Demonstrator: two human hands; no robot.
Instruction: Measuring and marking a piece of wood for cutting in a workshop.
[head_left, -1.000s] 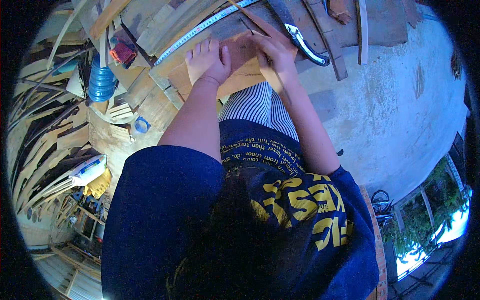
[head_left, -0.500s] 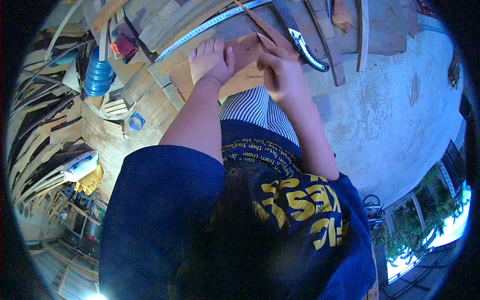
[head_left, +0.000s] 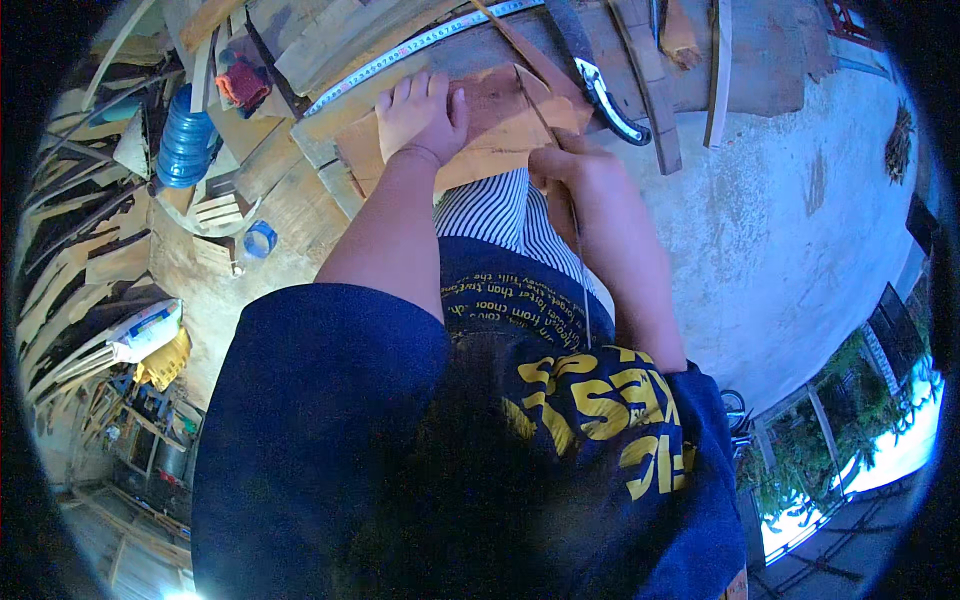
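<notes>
Right hand point(head_left: 585, 172) drawn back toward the striped trousers point(head_left: 485, 215) since the earlier frame

A slim, blade-like tool point(head_left: 537, 106) is gripped in that closed hand, its tip pointed at the far edge of the wooden board point(head_left: 490, 150) (its exact kind cannot be told). The board is set just beyond the trousers and is covered at its left part by the left hand point(head_left: 418, 118), which is held open and laid flat. Farther out, a measuring tape point(head_left: 430, 40) is stretched; to the right, a curved black-and-silver handle point(head_left: 608, 108) is seen.
</notes>
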